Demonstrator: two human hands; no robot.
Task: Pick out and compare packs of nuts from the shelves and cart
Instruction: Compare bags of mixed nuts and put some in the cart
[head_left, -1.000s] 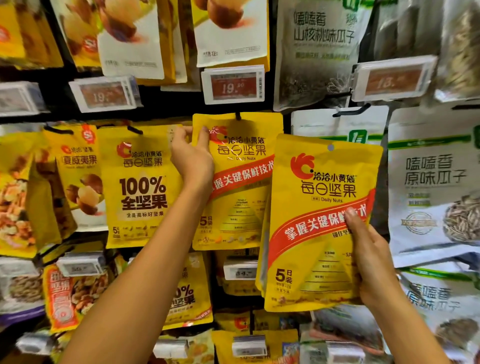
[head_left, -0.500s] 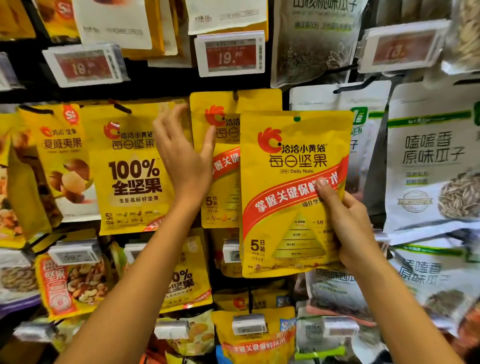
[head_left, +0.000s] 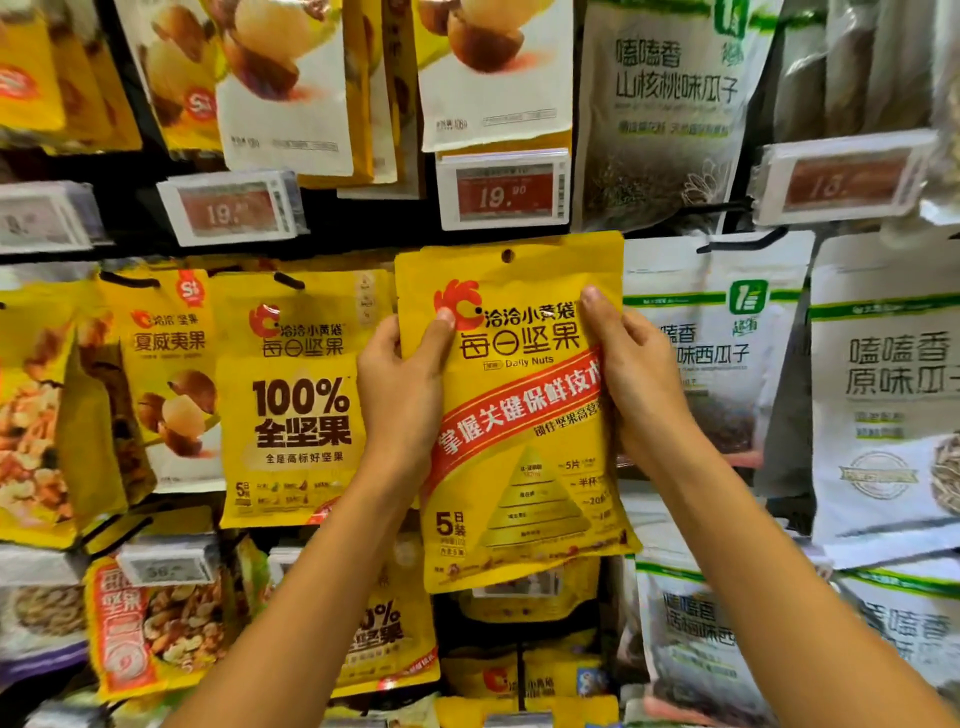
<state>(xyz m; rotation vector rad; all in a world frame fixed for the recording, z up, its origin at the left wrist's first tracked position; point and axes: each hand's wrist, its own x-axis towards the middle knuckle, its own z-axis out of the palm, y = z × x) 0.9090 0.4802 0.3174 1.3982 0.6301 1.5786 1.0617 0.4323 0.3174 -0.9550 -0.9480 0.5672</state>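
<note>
Plainly, the fingers (head_left: 440, 338) of the left hand (head_left: 400, 400) are gripping the left edge of a yellow Daily Nuts pack (head_left: 519, 467). The thumb is lying across the front by the red logo and the rest are wrapping out of sight behind. The right hand (head_left: 641, 379) is gripping the right edge likewise, with its thumb pressing on the front beside the printed title. Both hands are holding the pack upright and face-on before the middle row of the shelf display, just under the red 19.90 price tag (head_left: 503, 193) and just beside the hanging 100% nuts pack (head_left: 298, 415).

Judging by this, the comparing step is under way: one pack is being read. The next move is probably calling for a second pack to set against it, which means freeing one hand while the other is pinching the slick pouch firmly, or else turning it over for the back panel.

Several things are hard to make out. Whatever is hanging directly behind the held pack is hidden. Its punched hole (head_left: 508, 255) is showing dark, and I cannot tell whether a peg is passing through it. The blurred price tag (head_left: 844, 182) is giving up only its first digits, the white seed packs (head_left: 883, 389) are running off the right edge, and no cart is showing.
</note>
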